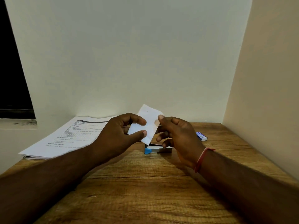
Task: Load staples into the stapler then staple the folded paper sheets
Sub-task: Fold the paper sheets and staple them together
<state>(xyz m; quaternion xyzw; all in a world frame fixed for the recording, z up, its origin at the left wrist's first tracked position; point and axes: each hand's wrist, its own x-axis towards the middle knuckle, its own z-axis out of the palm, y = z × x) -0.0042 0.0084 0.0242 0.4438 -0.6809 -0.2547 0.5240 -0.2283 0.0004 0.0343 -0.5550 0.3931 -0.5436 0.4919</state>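
Paper (148, 120) held aloft between both hands, tilted, long axis rising toward far right. Left hand (119, 135) pinches lower left edge; right hand (176, 135) pinches right edge. Stapler (157, 149) lies on table (145, 183) directly below paper, long axis crosswise, blue end left; right hand nearer

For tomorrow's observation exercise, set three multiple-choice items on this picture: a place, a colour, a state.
1. Where is the staple box? A on the floor; B on the table, right of the stapler; C atop the stapler.
2. The stapler's end cap is: A blue; B red; C green.
3. The folded paper is: A flat on the table; B inside the stapler; C pinched by left hand and right hand.
Answers: B, it lies on the wood at right; A, the cap shows blue; C, both thumbs press it.
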